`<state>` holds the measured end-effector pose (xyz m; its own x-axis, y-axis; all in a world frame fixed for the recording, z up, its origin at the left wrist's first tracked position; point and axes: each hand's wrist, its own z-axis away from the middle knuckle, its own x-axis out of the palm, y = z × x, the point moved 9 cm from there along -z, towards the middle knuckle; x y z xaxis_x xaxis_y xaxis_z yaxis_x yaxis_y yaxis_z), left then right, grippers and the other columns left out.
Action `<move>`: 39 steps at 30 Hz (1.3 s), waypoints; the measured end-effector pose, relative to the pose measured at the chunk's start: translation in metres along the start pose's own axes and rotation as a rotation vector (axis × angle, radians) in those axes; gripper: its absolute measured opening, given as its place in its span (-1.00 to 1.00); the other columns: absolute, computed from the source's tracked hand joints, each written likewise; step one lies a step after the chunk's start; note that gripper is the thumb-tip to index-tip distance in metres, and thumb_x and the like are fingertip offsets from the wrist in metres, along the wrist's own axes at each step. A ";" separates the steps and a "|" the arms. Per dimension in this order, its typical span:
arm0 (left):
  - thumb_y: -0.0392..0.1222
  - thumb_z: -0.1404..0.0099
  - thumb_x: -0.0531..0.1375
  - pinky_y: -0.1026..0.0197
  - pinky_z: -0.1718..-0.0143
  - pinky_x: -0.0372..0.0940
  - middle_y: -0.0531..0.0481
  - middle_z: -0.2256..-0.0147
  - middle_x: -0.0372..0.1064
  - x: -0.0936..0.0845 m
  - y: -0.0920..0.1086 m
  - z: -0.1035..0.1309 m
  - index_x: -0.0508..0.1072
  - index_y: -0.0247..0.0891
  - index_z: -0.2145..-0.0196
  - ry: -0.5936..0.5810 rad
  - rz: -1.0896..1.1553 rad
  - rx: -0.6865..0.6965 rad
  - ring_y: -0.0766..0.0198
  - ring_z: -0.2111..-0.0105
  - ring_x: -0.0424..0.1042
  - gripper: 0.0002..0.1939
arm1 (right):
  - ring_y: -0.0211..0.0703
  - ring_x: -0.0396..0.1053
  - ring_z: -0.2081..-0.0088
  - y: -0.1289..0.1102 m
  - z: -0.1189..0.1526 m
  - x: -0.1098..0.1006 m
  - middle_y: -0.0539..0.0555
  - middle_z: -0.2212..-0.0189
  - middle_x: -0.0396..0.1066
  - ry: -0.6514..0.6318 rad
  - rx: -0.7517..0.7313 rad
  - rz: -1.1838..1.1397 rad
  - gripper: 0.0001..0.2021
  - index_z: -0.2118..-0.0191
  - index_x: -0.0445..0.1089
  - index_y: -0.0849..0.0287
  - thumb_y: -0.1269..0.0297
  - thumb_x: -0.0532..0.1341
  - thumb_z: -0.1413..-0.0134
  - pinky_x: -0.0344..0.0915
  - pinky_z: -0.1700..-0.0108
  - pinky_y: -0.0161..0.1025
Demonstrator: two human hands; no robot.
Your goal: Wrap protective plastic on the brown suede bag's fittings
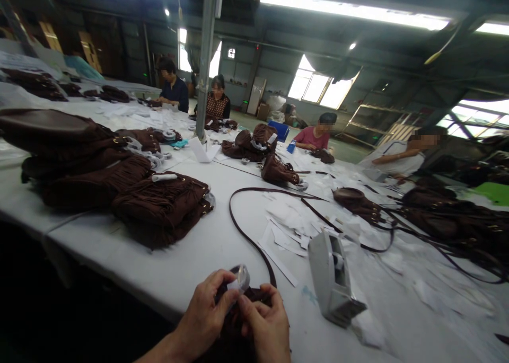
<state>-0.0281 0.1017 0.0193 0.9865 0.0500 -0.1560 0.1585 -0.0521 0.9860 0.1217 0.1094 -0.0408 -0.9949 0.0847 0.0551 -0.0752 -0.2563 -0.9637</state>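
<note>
A dark brown bag (233, 339) is at the table's near edge, low in the head view, mostly covered by my hands. My left hand (209, 304) pinches a shiny clear-and-white wrapped piece (240, 279) between thumb and fingers, at the bag's top. Close beside it, my right hand (268, 320) is closed with curled fingers on the bag's upper edge, its thumb tip touching the wrapped piece. From behind my right fingers a long brown strap (254, 244) curves away over the table. What lies under my right fingertips is hidden.
A grey tape dispenser (332, 278) stands right of my hands. Stacked brown fringed bags (163, 206) lie to the left, more bags (278, 169) farther back. Paper scraps (282, 238) litter the white table (175, 267). A metal post (207, 61) rises mid-table; several co-workers (314, 135) sit beyond.
</note>
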 end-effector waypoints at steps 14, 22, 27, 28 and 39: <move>-0.02 -0.04 0.40 0.39 0.50 0.13 0.00 0.45 0.37 0.020 -0.023 -0.008 0.48 -0.36 0.33 -0.417 0.781 -0.433 0.43 0.55 0.25 -0.63 | -0.32 0.08 0.55 -0.045 -0.008 0.011 -0.18 0.65 0.12 -0.162 -0.370 0.315 -0.62 0.59 0.13 0.12 0.24 0.41 0.22 0.07 0.48 -0.36; -0.03 -0.03 0.39 0.37 0.57 0.23 0.00 0.48 0.38 0.022 -0.044 -0.013 0.44 -0.31 0.38 -0.377 0.777 -0.515 0.41 0.60 0.29 -0.67 | -0.28 0.20 0.52 -0.063 0.000 0.020 -0.10 0.59 0.23 -0.213 -0.582 0.589 -0.75 0.54 0.20 0.12 0.24 0.25 -0.06 0.11 0.44 -0.34; -0.05 -0.07 0.37 0.37 0.53 0.19 0.02 0.50 0.36 0.014 -0.045 -0.020 0.46 -0.35 0.37 -0.317 0.708 -0.474 0.41 0.57 0.28 -0.69 | -0.25 0.26 0.51 -0.066 -0.001 0.012 -0.07 0.57 0.29 -0.131 -0.621 0.652 -0.78 0.51 0.26 0.13 0.24 0.21 -0.12 0.13 0.42 -0.32; -0.04 -0.10 0.36 0.37 0.51 0.18 0.02 0.49 0.36 0.009 -0.044 -0.024 0.46 -0.35 0.35 -0.290 0.685 -0.450 0.41 0.55 0.28 -0.69 | -0.22 0.31 0.46 -0.065 -0.003 0.009 -0.04 0.53 0.34 -0.139 -0.609 0.648 -0.82 0.45 0.31 0.13 0.23 0.19 -0.15 0.17 0.38 -0.31; -0.04 -0.19 0.27 0.21 0.16 0.26 -0.10 0.16 0.46 -0.018 -0.020 -0.038 0.44 -0.32 0.03 -0.391 0.060 -0.153 0.14 0.18 0.39 -0.56 | -0.04 0.28 0.22 -0.055 0.022 -0.006 0.11 0.28 0.35 -0.182 -0.972 0.908 -0.81 0.09 0.37 0.13 0.28 0.06 -0.29 0.21 0.15 -0.08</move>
<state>-0.0509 0.1397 0.0051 0.9398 -0.3322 -0.0797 0.1216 0.1072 0.9868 0.1300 0.1015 0.0179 -0.6669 0.1025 -0.7381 0.6142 0.6364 -0.4667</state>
